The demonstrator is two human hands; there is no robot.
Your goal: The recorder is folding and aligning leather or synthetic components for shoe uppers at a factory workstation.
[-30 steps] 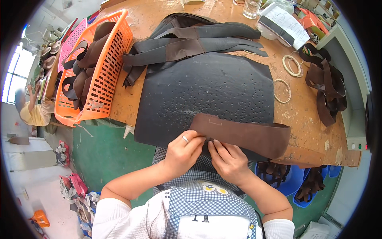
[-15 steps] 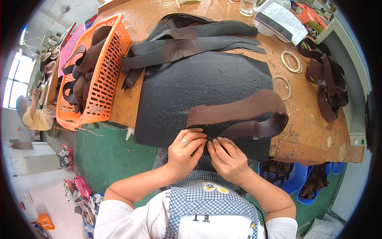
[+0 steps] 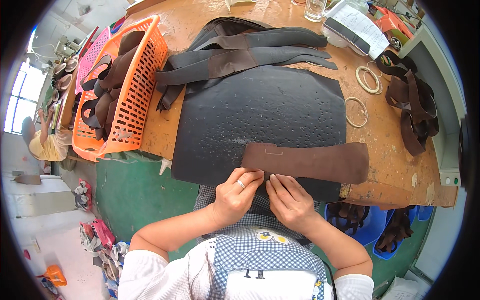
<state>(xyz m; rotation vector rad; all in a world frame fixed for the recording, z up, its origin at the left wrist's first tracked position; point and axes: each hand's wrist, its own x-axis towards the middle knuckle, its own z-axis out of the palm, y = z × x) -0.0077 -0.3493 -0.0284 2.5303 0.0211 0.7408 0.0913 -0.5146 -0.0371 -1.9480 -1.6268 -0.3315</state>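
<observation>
A broad brown leather strip (image 3: pixel 315 161) lies folded over near the front edge of a black rubber mat (image 3: pixel 260 110). Along its near edge my left hand (image 3: pixel 237 194), with a ring on one finger, pinches it between thumb and fingers. My right hand (image 3: pixel 291 201) pinches the same edge just to the right, the fingertips of both hands almost touching. A pale bracket-shaped mark shows on the strip's upper face near its left end. What lies under the fold is hidden.
Long black and brown strips (image 3: pixel 240 52) lie beyond the mat. An orange basket (image 3: pixel 142 85) of brown strips stands at left. Rubber bands (image 3: pixel 357 112) and more brown strips (image 3: pixel 414 107) lie at right. Blue bins (image 3: pixel 367 225) sit below; another person (image 3: pixel 50 140) is far left.
The strip's standing loop has come down toward me and now lies flatter, its broad face showing. Both hands keep their pinch at its near edge, shifted slightly.
</observation>
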